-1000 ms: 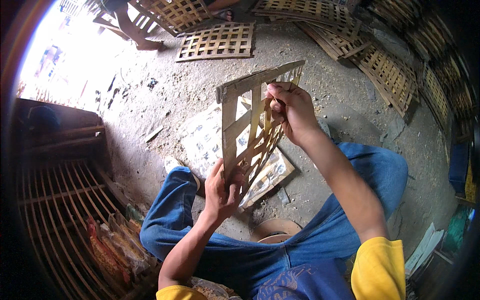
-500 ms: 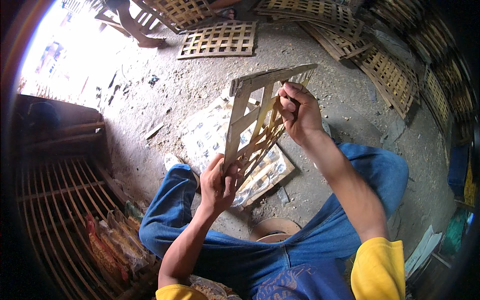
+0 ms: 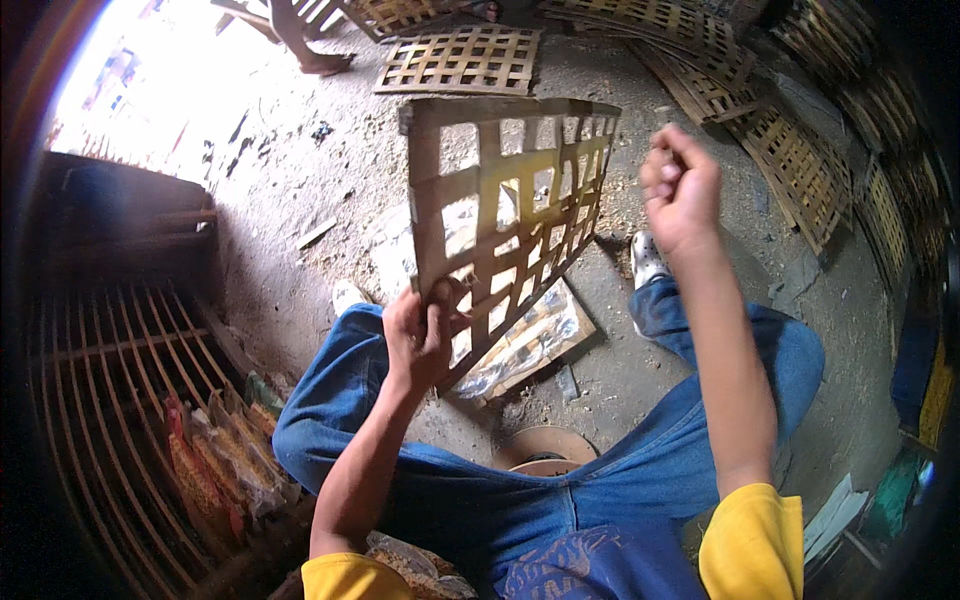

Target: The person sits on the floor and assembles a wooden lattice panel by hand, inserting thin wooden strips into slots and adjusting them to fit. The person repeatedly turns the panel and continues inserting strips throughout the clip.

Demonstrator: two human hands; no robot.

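Well to the left of the lattice panel [image 3: 488, 178], which is held up over the floor, there is a slatted rack [image 3: 115, 385], and some bagged packets [image 3: 205, 470] lean at its near side. Beyond the panel, to its upper left, a bare foot [image 3: 325, 63] of another person is on the floor. At the panel's lower left edge is the left hand [image 3: 418, 335]; its thumb and fingers pinch the side strip, so this hand is the one in contact. From this grip the panel goes upward and to the right, tilted, with its face partly toward the wearer; because of the tilt and the bent view, I cannot tell surely which of its sides is the long axis. Below the panel lies a flat board [image 3: 540, 345] with a patchy light covering. Just to the right of the panel's upper right corner is the right hand [image 3: 682, 190], apart from it, with the fingers curled and pressed together; whether something thin is between them, I cannot tell. Farther right of the panel, other woven panels [image 3: 790, 150] lie overlapped on the floor
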